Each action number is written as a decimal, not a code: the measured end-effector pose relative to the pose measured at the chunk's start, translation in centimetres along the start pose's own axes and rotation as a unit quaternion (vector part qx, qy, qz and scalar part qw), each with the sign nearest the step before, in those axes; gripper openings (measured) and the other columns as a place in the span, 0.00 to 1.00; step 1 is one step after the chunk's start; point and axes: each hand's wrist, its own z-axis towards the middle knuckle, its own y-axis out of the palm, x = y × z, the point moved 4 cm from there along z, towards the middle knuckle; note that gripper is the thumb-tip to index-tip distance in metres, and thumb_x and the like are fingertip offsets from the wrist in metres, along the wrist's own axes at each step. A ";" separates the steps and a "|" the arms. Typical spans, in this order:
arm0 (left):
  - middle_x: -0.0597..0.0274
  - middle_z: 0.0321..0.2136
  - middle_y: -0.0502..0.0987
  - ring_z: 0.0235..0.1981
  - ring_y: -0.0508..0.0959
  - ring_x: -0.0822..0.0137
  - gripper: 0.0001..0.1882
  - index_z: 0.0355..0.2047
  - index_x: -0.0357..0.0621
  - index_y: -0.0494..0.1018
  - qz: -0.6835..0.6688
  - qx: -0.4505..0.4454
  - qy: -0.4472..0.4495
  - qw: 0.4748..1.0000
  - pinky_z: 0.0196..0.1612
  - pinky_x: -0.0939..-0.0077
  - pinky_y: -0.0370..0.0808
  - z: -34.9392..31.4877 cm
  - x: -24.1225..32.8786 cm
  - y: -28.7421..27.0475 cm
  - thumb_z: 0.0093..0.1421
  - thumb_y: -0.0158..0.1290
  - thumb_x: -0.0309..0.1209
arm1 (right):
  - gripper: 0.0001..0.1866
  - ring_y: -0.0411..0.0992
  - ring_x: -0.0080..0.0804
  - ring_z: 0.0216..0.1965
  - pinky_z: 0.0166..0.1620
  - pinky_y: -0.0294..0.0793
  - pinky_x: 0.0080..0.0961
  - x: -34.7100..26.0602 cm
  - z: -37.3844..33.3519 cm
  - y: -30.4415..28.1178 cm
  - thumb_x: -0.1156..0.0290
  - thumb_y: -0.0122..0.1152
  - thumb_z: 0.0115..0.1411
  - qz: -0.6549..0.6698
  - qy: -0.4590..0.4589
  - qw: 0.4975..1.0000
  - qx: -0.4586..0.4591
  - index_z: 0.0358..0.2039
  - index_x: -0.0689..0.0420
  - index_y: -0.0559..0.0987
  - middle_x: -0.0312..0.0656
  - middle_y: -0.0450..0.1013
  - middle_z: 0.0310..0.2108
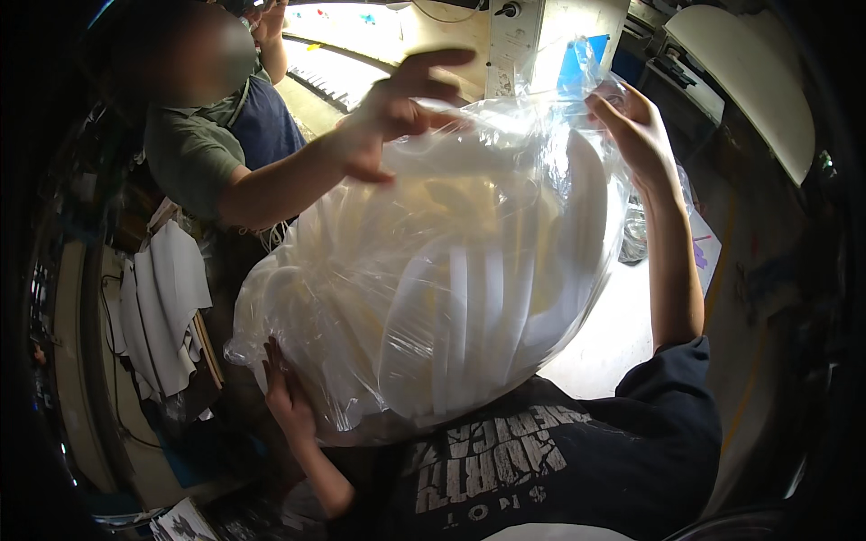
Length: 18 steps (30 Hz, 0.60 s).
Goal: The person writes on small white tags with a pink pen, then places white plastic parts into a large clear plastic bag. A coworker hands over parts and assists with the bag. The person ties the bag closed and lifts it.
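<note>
A large clear plastic bag (361,288) packed with white curved pieces rests against the front of my dark shirt. At its lower left side my left hand (290,397) holds the bag, fingers pointing up along the film. My right hand (636,135) is raised at the upper right, closed on the gathered film near the bag's top. A co-worker's hand (392,117), blurred by motion, reaches over the bag's upper left with fingers spread. What exactly the white pieces are, I cannot tell through the creased film.
The co-worker (216,144) stands close at the far left, in a dark apron. White sheets (162,307) hang over a rack at left. Behind the bag is a lit work surface (338,72) beside a pale machine cabinet (514,45). A rounded pale panel (753,81) stands at the upper right.
</note>
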 end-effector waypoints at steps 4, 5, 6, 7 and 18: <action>0.45 0.67 0.66 0.71 0.62 0.48 0.24 0.66 0.33 0.64 -0.004 0.013 -0.002 1.000 0.73 0.55 0.52 -0.6 -1.1 0.0 0.72 0.39 0.27 | 0.14 0.73 0.22 0.37 0.40 0.70 0.20 2.5 2.3 0.5 0.62 0.60 0.67 -0.102 0.090 0.989 -0.053 0.43 0.60 0.84 0.35 0.79 0.35; 0.43 0.67 0.65 0.70 0.63 0.48 0.24 0.66 0.33 0.64 0.003 0.017 0.006 1.000 0.72 0.60 0.54 -0.6 -1.2 -0.1 0.73 0.40 0.28 | 0.15 0.73 0.22 0.36 0.41 0.70 0.20 2.8 2.4 0.5 0.62 0.60 0.67 -0.089 0.072 0.992 -0.046 0.44 0.59 0.84 0.35 0.79 0.35; 0.41 0.67 0.65 0.70 0.64 0.49 0.23 0.66 0.33 0.64 0.014 0.015 0.018 1.000 0.71 0.64 0.57 -0.6 -1.3 0.0 0.74 0.41 0.30 | 0.15 0.73 0.23 0.36 0.42 0.71 0.21 3.0 2.4 0.5 0.61 0.59 0.67 -0.075 0.060 0.995 -0.032 0.44 0.58 0.85 0.35 0.79 0.35; 0.42 0.67 0.65 0.70 0.64 0.50 0.23 0.66 0.32 0.64 0.012 0.008 -0.004 1.000 0.71 0.64 0.56 -0.6 -1.6 0.0 0.74 0.41 0.30 | 0.15 0.74 0.24 0.36 0.43 0.71 0.21 3.1 2.4 0.3 0.61 0.59 0.68 -0.061 0.048 0.997 -0.017 0.45 0.58 0.85 0.35 0.80 0.35; 0.47 0.67 0.66 0.71 0.61 0.48 0.24 0.66 0.34 0.65 0.057 0.008 -0.012 0.998 0.74 0.51 0.52 0.5 0.7 0.5 0.72 0.37 0.25 | 0.16 0.81 0.32 0.48 0.51 0.77 0.25 -5.8 -1.0 3.8 0.64 0.56 0.71 -0.089 -0.159 0.983 0.021 0.50 0.61 0.83 0.47 0.83 0.45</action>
